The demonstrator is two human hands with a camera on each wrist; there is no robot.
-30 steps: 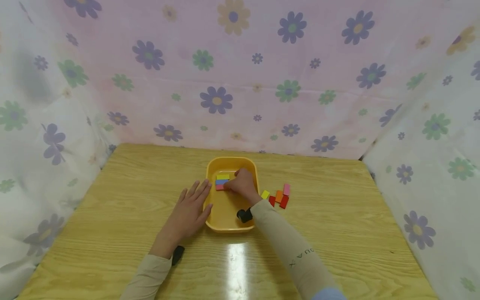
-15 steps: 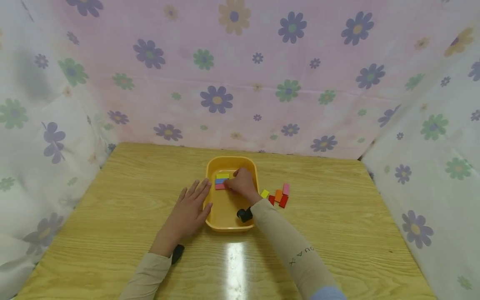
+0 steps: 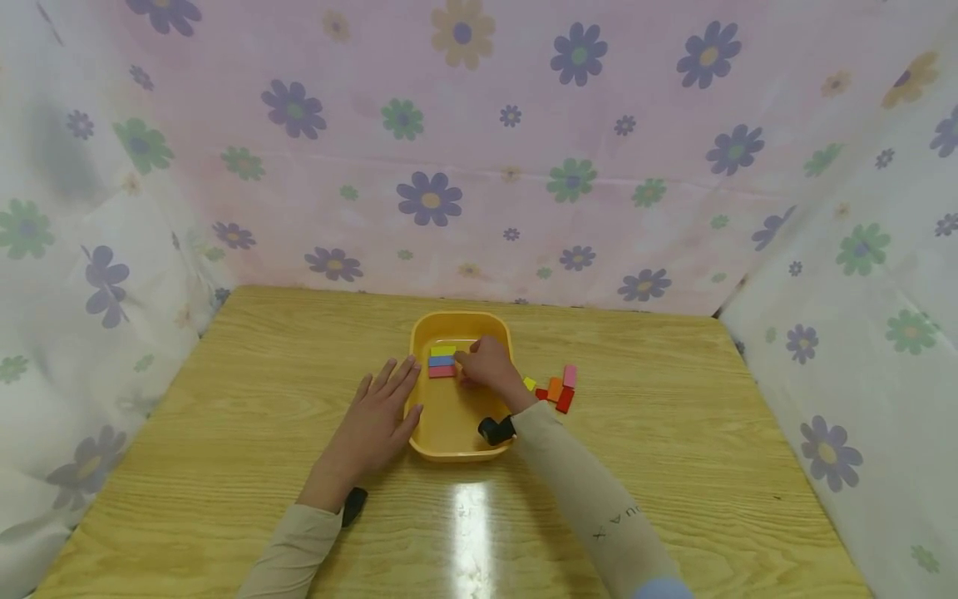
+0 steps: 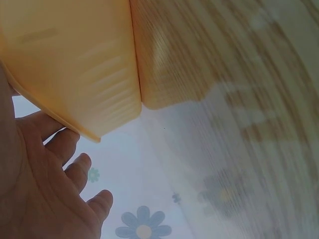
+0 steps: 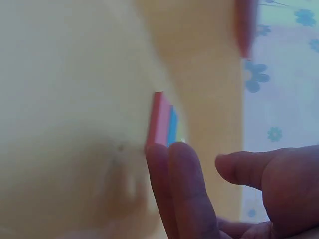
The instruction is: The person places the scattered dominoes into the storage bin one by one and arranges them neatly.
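Three small flat blocks, yellow (image 3: 443, 351), blue (image 3: 441, 361) and pink (image 3: 441, 372), lie side by side at the left of a yellow tray (image 3: 449, 428). My right hand (image 3: 494, 370) is inside the tray, just right of this row. In the right wrist view its fingertips are right at the ends of the pink block (image 5: 157, 119) and blue block (image 5: 173, 127); the thumb (image 5: 239, 168) stands apart, with nothing held between. My left hand (image 3: 374, 424) rests its outstretched fingers against the tray's left rim, seen from below in the left wrist view.
Right of the tray lie loose blocks on the wooden table (image 3: 674, 449): yellow (image 3: 530, 383), orange (image 3: 555, 388), pink (image 3: 570, 376) and two red ones, the nearer of them a red block (image 3: 565, 401). A flowered cloth (image 3: 479, 125) surrounds the table at the back and sides.
My right hand has drawn a little to the right, off the row of blocks, leaving the blue and pink ones more exposed. My left hand has stayed at the tray's rim.
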